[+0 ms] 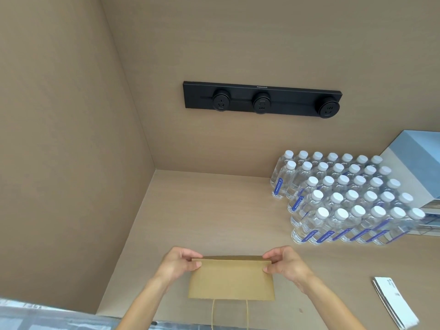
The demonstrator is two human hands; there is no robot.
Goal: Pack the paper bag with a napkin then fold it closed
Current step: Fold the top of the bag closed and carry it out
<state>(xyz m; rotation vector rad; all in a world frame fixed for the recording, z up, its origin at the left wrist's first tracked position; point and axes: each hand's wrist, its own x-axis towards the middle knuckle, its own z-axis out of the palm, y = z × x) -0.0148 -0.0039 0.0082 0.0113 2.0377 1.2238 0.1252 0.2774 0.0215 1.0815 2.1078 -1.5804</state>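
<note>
A brown paper bag (pixel 232 281) is held over the near part of the wooden counter (pixel 214 210), its top folded over toward me into a flap. A thin string handle (pixel 229 313) hangs from the flap's lower edge. My left hand (pixel 179 263) pinches the fold's upper left corner. My right hand (pixel 284 262) pinches the upper right corner. No napkin shows outside the bag, and the inside of the bag is hidden.
Several rows of clear water bottles (pixel 345 198) with white caps stand at the right. A pale blue box (pixel 419 163) sits behind them. White packets (pixel 392 303) lie at the near right. A black socket strip (pixel 262 101) is on the back wall.
</note>
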